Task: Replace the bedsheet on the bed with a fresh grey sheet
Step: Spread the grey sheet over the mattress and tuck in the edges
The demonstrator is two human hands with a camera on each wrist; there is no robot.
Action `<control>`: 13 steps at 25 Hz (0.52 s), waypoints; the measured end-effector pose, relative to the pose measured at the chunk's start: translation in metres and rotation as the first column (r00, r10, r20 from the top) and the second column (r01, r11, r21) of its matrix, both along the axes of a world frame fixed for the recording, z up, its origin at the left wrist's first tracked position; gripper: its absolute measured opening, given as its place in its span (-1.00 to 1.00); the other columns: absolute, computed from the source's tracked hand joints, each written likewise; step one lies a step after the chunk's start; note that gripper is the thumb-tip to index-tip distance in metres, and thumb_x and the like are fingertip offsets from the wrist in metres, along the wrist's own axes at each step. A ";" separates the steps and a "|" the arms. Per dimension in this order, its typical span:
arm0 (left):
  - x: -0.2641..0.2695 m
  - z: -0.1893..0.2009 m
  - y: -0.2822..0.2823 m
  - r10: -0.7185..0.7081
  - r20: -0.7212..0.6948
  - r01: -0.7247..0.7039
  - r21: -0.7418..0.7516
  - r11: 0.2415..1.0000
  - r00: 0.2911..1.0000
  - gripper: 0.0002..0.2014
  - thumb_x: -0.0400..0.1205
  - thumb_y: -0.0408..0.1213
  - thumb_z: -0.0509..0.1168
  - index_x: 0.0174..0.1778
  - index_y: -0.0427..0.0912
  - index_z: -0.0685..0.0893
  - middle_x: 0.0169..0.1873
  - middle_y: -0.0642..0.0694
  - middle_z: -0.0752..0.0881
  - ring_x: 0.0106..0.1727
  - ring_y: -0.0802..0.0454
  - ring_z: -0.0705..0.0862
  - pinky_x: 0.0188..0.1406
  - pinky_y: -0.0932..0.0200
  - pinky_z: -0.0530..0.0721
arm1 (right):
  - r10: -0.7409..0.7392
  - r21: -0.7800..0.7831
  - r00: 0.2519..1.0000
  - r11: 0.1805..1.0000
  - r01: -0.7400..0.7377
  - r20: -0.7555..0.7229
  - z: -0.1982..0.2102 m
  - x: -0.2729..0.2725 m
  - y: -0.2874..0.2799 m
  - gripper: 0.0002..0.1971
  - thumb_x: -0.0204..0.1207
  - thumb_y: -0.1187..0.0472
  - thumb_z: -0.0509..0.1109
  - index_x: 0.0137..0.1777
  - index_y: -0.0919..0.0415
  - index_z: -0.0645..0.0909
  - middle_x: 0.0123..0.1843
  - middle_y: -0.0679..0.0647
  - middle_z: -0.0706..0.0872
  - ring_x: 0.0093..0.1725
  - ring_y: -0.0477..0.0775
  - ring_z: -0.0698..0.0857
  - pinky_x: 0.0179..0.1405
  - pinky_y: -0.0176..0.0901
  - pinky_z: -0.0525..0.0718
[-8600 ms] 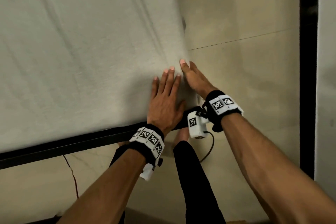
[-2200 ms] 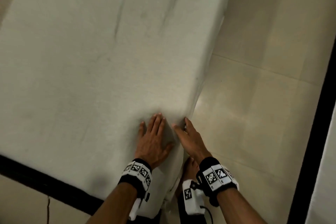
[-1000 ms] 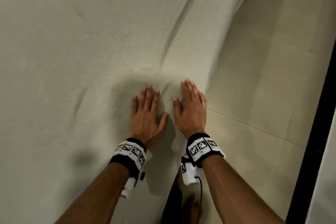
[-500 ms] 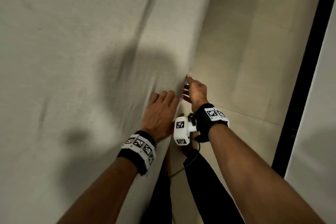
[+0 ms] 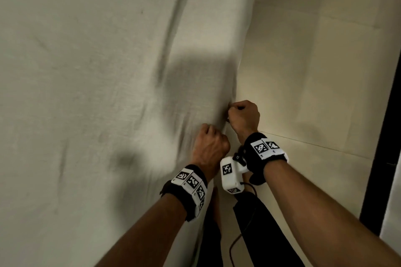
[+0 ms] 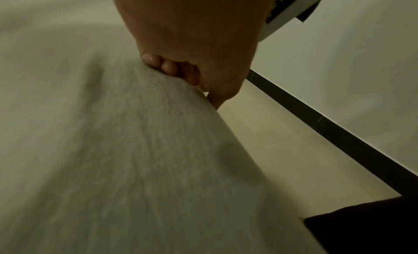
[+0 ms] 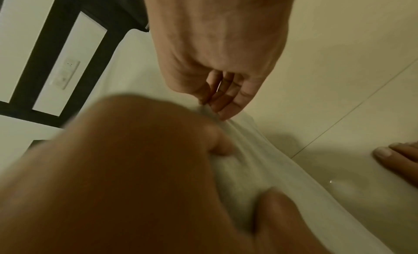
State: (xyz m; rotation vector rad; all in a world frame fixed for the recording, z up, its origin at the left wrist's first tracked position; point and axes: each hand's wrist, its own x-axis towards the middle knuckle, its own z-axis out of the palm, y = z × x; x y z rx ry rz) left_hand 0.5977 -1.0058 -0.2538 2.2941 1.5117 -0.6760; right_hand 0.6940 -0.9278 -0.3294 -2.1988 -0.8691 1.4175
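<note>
A pale grey sheet covers the bed and hangs over its right edge. My left hand is balled on top of the sheet near that edge, with its fingers curled into a bunch of the fabric. Just beyond it my right hand is closed at the sheet's hanging side. In the right wrist view its fingertips pinch a fold of the sheet, and the blurred left hand grips the cloth in front.
Beige floor tiles run along the bed's right side, bounded by a black strip and a white wall. My black-trousered legs and bare toes stand close to the bed. A dark frame with a wall switch lies beyond.
Both hands lay flat on the sheet a second ago. They have slid to the right edge and curled, gathering the fabric.
</note>
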 end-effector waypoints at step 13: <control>0.009 -0.018 0.003 -0.476 -0.188 0.444 -0.187 0.876 0.859 -0.63 0.73 -0.02 0.13 0.35 -0.07 0.66 0.32 -0.09 0.61 0.52 -0.21 0.41 0.70 -0.21 0.07 | 0.050 -0.110 0.993 0.992 -0.062 -0.107 -0.002 0.011 0.016 -0.82 0.52 0.25 0.39 -0.01 0.22 0.81 -0.13 0.19 0.88 -0.12 0.23 0.88 -0.11 0.04 0.87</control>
